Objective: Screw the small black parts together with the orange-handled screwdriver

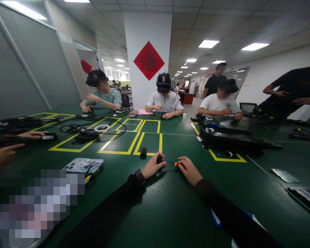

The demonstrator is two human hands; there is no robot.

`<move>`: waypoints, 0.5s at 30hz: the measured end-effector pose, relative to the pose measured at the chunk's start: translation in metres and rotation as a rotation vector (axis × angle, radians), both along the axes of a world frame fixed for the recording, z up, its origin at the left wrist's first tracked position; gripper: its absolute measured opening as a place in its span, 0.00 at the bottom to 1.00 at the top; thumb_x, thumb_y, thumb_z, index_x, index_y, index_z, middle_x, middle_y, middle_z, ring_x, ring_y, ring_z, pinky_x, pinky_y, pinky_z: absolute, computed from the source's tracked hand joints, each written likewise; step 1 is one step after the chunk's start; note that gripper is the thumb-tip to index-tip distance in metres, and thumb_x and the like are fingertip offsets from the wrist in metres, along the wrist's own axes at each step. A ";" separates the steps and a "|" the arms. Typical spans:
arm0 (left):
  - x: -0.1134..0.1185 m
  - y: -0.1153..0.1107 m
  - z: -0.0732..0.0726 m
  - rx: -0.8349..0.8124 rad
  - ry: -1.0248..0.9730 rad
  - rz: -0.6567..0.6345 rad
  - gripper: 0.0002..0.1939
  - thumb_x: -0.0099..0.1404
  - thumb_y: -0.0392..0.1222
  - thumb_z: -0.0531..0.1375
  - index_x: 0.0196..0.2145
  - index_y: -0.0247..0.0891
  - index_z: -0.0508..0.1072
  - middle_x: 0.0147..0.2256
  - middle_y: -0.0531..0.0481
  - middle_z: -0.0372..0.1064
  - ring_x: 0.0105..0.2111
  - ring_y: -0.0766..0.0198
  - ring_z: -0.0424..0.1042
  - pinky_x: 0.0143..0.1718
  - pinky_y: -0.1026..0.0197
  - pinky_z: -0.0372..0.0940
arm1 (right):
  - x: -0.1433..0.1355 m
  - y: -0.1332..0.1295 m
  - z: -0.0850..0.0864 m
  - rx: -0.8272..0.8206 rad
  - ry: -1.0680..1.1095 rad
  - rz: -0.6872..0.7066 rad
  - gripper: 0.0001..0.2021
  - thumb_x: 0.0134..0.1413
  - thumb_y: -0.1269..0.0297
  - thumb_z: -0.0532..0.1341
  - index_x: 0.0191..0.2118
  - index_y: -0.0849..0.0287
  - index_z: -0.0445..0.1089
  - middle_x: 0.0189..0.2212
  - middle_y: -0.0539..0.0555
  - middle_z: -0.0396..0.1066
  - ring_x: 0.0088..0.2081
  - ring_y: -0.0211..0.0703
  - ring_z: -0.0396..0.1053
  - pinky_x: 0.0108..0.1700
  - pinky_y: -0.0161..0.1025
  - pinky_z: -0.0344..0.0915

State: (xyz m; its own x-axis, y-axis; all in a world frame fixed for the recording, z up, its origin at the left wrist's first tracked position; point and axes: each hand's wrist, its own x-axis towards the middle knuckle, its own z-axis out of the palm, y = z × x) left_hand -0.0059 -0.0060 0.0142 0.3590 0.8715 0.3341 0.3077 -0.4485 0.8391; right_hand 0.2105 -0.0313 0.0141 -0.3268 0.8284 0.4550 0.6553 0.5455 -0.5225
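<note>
My left hand [154,164] is closed around a short black cylindrical piece [159,159], whose round end points up between thumb and fingers. From it a thin dark rod or cord [169,162] stretches right to a small bright orange piece [176,164]. At that orange piece the fingertips of my right hand [189,169] are pinched together. Both hands are just over the green table [167,213]. Just beyond my left hand, a black ribbed cylinder [143,152] stands on the table, touched by neither hand.
Yellow tape outlines [119,151] mark the table. A black tray-like case [227,136] lies at right, a coil of black cable [85,132] at left. Nearby is a clear bag of small parts [89,164]. A co-worker's hand [33,135] rests at far left; several people sit opposite.
</note>
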 end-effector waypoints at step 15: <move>0.000 0.000 0.000 -0.006 -0.005 -0.006 0.13 0.54 0.43 0.56 0.38 0.38 0.61 0.32 0.53 0.64 0.32 0.67 0.64 0.38 0.63 0.58 | -0.001 0.002 -0.002 -0.039 0.044 0.001 0.14 0.57 0.65 0.45 0.35 0.59 0.67 0.36 0.56 0.64 0.41 0.41 0.61 0.47 0.41 0.56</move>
State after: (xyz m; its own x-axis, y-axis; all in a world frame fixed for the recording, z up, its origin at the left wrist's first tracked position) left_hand -0.0056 -0.0058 0.0144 0.3623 0.8712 0.3312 0.3005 -0.4456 0.8433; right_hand 0.2093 -0.0293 0.0122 -0.3080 0.8454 0.4365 0.6305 0.5249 -0.5718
